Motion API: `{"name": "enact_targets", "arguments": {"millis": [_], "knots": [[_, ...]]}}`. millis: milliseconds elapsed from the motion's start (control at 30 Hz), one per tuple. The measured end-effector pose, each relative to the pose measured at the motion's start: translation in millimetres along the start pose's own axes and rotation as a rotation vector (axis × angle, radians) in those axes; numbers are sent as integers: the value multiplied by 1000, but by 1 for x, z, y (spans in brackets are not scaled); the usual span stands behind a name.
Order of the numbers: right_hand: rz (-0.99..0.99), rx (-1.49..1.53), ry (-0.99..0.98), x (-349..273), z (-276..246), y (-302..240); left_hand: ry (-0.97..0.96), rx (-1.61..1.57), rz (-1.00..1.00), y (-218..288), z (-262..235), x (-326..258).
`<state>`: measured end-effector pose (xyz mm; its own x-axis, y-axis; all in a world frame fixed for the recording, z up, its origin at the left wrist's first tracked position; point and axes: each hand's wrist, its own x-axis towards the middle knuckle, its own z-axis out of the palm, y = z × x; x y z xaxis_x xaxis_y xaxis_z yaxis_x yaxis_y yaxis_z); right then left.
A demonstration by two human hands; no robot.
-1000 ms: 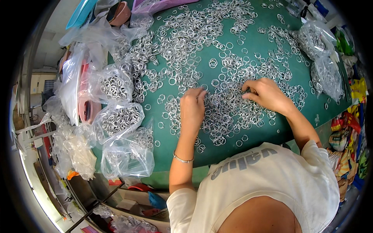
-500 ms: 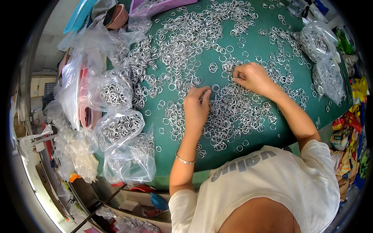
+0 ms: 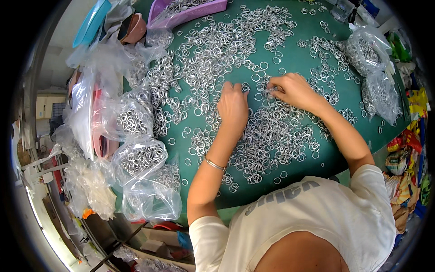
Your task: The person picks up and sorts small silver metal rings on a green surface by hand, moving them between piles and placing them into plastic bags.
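Note:
Silver metal rings [image 3: 276, 136] lie in a dense spread on the green tabletop, in front of and between my hands. My left hand [image 3: 233, 106] reaches in with its back up and its fingers bent down, the tips at the edge of the far ring pile [image 3: 217, 54]. What is under those fingers is hidden. A small cluster of rings [image 3: 245, 86] lies just right of its fingertips. My right hand [image 3: 292, 90] is closed in a pinch at the upper edge of the near spread, with metal rings [image 3: 270, 87] at its thumb and fingertips.
Clear plastic bags of rings [image 3: 144, 156] line the left edge, with more bags [image 3: 380, 93] at the right. A purple tray [image 3: 195, 12] of metal parts stands at the back, beside a blue basin [image 3: 92, 22]. Colourful packages [image 3: 401, 154] lie beyond the right edge.
My left hand has moved forward and slightly right, and its fingers now point away from me. My right hand stays in nearly the same place, still pinching at the rings.

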<state>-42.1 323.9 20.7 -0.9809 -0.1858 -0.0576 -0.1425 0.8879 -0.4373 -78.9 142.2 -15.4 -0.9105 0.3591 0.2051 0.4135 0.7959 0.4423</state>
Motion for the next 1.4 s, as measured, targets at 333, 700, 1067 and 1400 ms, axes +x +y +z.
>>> {"name": "enact_targets", "arguments": {"millis": [333, 700, 1067, 1400], "knots": [[43, 56, 353, 34, 2, 35, 33, -42, 22, -12, -26, -7], [254, 961, 116, 10, -8, 57, -527, -1581, -598, -11, -26, -5], [317, 1553, -257, -17, -5, -14, -679, -1853, -685, 7, -33, -23], [-32, 983, -108, -27, 3, -28, -600, -1584, -660, 23, -39, -32]]}}
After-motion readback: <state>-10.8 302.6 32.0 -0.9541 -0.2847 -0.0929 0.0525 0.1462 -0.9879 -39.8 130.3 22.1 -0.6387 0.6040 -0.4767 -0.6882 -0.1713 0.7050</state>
